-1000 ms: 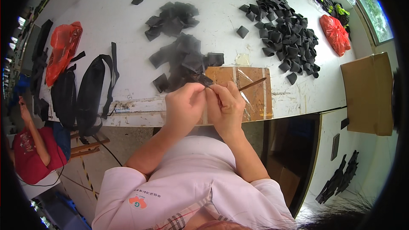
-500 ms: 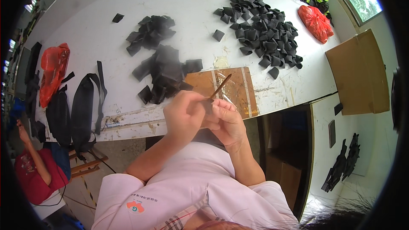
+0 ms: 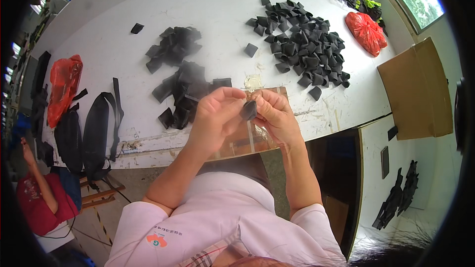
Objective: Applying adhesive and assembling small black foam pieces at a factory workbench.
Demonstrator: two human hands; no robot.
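My left hand (image 3: 216,116) and my right hand (image 3: 275,113) meet above the near edge of a white table (image 3: 217,15). Together they pinch a small black folded piece (image 3: 249,110) between their fingertips. Under the hands lies a brown board (image 3: 257,138) on the table. Just left of my left hand sits a heap of flat black pieces (image 3: 183,89). A bigger heap of folded black pieces (image 3: 302,44) lies beyond my right hand. A thin stick seen earlier is hidden now.
A red plastic bag (image 3: 63,85) and black straps (image 3: 94,128) lie at the table's left end. Another red bag (image 3: 367,30) and a cardboard sheet (image 3: 416,91) are at the right. A person in red (image 3: 37,202) crouches at the lower left.
The hands have drawn closer together around the black piece. The thin stick that stuck out from my right hand no longer shows. The view has shifted slightly.
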